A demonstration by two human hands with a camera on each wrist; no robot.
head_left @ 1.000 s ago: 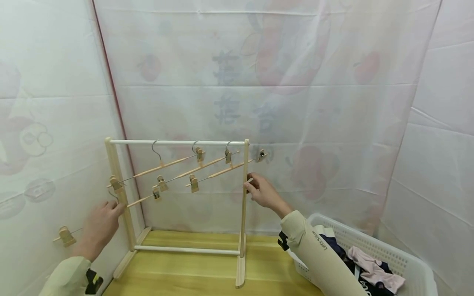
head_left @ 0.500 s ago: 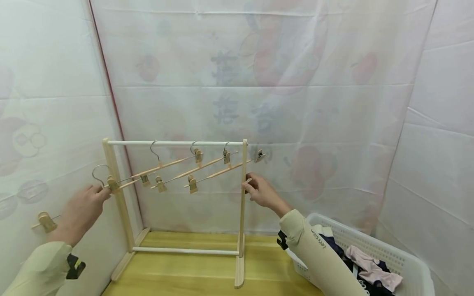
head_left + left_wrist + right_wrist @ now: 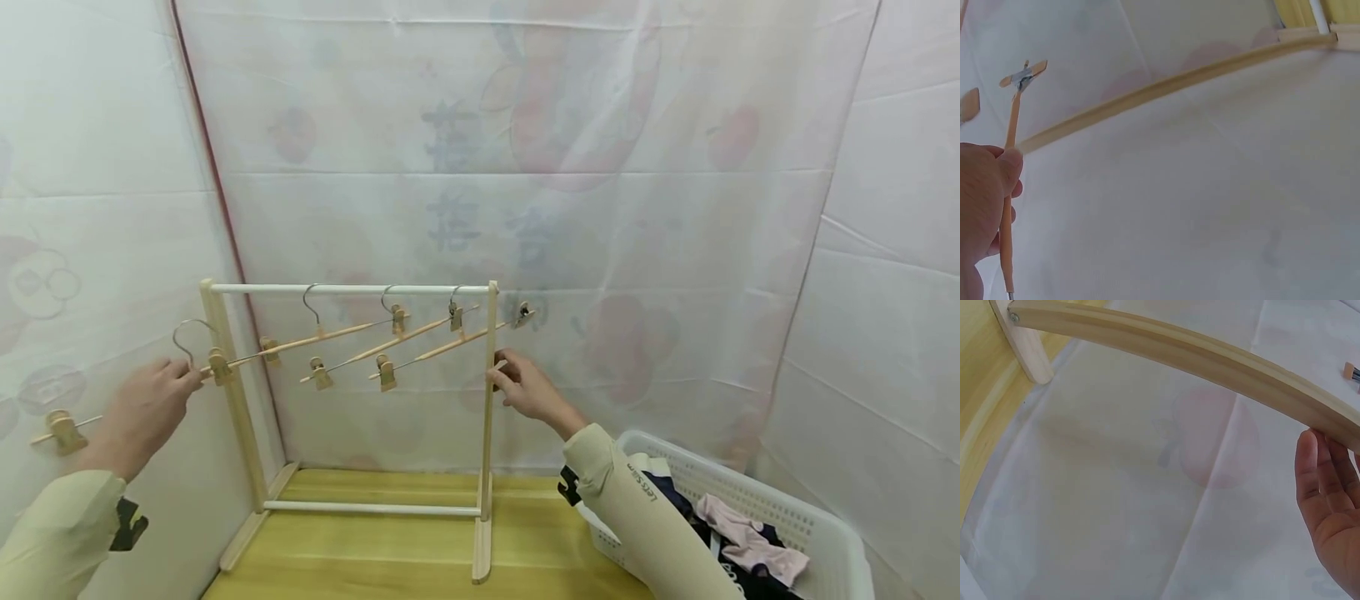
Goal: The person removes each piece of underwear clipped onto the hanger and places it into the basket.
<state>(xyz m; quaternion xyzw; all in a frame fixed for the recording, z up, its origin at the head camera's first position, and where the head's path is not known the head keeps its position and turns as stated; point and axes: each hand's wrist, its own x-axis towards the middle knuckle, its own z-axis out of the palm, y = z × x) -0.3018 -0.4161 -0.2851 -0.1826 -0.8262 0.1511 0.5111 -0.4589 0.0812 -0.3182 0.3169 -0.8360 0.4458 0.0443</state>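
Observation:
My left hand (image 3: 146, 408) grips a wooden clip hanger (image 3: 1013, 119) by the middle of its bar, left of the rack. The hanger's wire hook stands up above my fingers, and a wooden clip (image 3: 66, 431) shows at its near end. At the right, my right hand (image 3: 531, 385) holds the upright post (image 3: 1210, 356) of a small wooden clothes rack (image 3: 371, 507), fingertips and thumb at its side. From the rack's white top rail (image 3: 352, 289) hang three similar hangers (image 3: 322, 336), slanted toward the back right.
A white plastic basket (image 3: 813, 508) with folded clothes, among them a pink garment (image 3: 742, 533), stands at the lower right beside my forearm. The rack's feet rest on a yellow wood-grain table (image 3: 390, 554). Printed white curtains (image 3: 600, 125) close in the back and sides.
My left hand has moved left and up with the hanger, bringing its hook from below the rail's left end to outside the rack's left post. The right hand stays on the post.

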